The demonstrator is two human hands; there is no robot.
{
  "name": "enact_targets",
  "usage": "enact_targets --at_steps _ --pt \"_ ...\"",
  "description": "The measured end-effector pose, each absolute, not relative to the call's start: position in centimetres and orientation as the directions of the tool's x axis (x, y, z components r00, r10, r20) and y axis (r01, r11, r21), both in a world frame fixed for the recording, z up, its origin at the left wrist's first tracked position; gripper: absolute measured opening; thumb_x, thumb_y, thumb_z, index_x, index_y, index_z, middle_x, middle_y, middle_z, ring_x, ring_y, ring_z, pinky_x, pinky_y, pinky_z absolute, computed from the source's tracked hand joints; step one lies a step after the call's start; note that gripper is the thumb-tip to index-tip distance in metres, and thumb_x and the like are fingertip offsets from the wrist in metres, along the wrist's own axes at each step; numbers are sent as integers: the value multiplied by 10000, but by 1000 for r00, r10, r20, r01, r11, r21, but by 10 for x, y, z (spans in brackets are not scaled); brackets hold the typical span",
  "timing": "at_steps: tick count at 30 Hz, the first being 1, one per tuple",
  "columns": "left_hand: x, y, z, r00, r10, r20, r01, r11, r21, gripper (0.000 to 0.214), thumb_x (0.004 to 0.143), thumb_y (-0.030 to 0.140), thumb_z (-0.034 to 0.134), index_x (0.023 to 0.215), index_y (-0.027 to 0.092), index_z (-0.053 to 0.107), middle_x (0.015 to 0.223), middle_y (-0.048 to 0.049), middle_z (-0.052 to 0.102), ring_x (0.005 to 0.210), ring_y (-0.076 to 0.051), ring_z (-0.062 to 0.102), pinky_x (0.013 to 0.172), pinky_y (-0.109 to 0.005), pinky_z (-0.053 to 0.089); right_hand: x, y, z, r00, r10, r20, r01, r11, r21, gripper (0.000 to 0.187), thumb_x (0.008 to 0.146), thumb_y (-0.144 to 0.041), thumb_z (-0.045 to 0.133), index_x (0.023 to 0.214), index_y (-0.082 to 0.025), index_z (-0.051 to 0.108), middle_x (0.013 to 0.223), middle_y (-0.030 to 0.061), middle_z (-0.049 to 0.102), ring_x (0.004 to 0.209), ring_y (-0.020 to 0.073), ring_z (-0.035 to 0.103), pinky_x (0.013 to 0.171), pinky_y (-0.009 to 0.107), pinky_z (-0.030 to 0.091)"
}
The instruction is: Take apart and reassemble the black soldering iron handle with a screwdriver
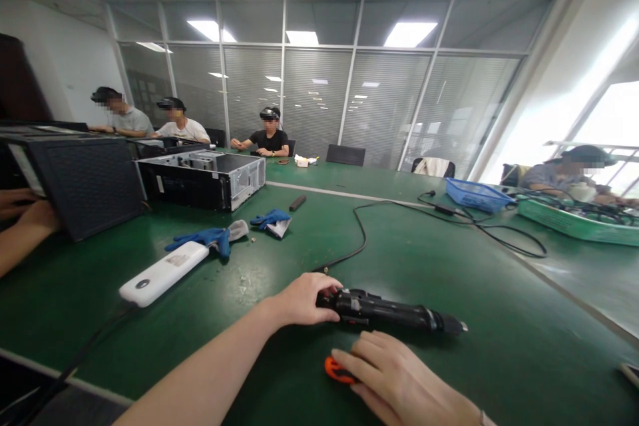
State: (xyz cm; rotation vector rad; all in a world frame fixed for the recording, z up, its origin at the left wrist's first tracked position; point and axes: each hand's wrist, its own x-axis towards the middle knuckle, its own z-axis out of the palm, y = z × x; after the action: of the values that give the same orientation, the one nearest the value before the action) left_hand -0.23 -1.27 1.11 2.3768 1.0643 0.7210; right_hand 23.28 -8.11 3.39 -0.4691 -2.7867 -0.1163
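Bench check: left hand (302,299) closed narrow, thumb and fingers around the rear end of a black electric screwdriver (399,313). The tool lies lengthwise on the green table (449,279) in front of the person, nose toward the right, a small metal tip (464,327) showing there. Right hand (394,369) just nearer the body; fingers bent narrow about an orange-and-black object (337,370), mostly covered, kind uncertain. Cannot tell whether that piece is lifted or resting. Progress, by what shows: both items are in hand, yet no fastening work is under way; no screw or part sits at the tip, and the nose points over bare tabletop. Reads as a handling stage, either side of actual use; which side, cannot tell. A black cord (362,229) runs over the table to behind the left hand; whether it is joined to the screwdriver is hidden, so the hookup cannot be marked done or left. Blue-and-grey work gloves (212,239) lie off the hands, near a white power unit (164,273). The black-and-silver computer case (184,183) lies well apart, beyond them, untouched by either hand; a dark computer tower (104,180) at left has another person's hand (42,214) against it.
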Motion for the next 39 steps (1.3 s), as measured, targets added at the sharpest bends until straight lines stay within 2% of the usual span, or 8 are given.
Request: enact_targets --at_steps 7,12,14,19,27,30,35,39 --pt "0 -11 10 603 755 259 571 -634 521 568 677 306 827 1195 191 624 1111 -84 683 1014 -263 634 898 -341 472 253 -63 30 -808 401 431 392 913 -115 518 831 -368 670 1316 -240 544 1147 95 667 1026 230 653 897 338 552" --pt "-1 -14 17 622 747 234 580 -641 503 539 711 297 809 1204 181 624 1142 -94 671 1054 -268 617 929 -360 461 296 -23 16 -551 630 548 599 755 -266 361 892 -340 602 1238 -235 608 1077 93 667 955 212 660 815 352 574" --pt "-1 -14 17 620 750 232 583 -638 504 541 710 299 814 1202 176 627 1131 -95 675 1044 -267 621 925 -358 464 314 -11 10 -514 684 517 650 704 -286 346 881 -376 617 1199 -240 641 1124 98 658 1003 231 651 853 383 566" --pt "-1 -13 15 626 742 240 574 -646 503 530 708 299 819 1188 168 636 1114 -98 681 1028 -263 631 924 -355 466 339 -2 2 -604 722 338 654 691 -308 382 897 -399 592 1256 -272 619 1188 91 658 1018 231 663 875 370 564" --pt "-2 -13 14 618 739 270 572 -658 490 514 726 266 799 1202 171 631 1154 -101 669 1069 -266 615 979 -378 450 358 2 1 -625 745 231 642 660 -391 418 922 -409 542 1312 -262 575 1237 97 642 1033 244 666 887 354 550" --pt "-3 -13 12 577 764 289 597 -636 489 572 740 254 782 1272 176 586 1253 -112 625 1170 -273 564 1045 -400 413 364 5 -8 -578 784 225 689 617 -381 421 931 -438 513 1311 -265 566 1280 90 609 1075 242 644 926 366 529" --pt "-5 -14 14 469 824 318 662 -566 491 611 787 264 743 1352 211 515 1365 -109 547 1264 -248 500 1095 -403 382 396 27 -28 -355 876 328 831 456 -319 479 897 -542 487 1294 -286 569 1255 69 625 1050 254 646 900 373 533" --pt "-5 -16 15 473 832 289 686 -554 471 543 817 246 714 1330 200 541 1329 -106 584 1233 -246 534 1070 -395 411 456 55 -46 -9 916 402 966 112 -234 619 854 -652 404 1251 -222 606 1152 136 664 913 340 678 722 457 545"
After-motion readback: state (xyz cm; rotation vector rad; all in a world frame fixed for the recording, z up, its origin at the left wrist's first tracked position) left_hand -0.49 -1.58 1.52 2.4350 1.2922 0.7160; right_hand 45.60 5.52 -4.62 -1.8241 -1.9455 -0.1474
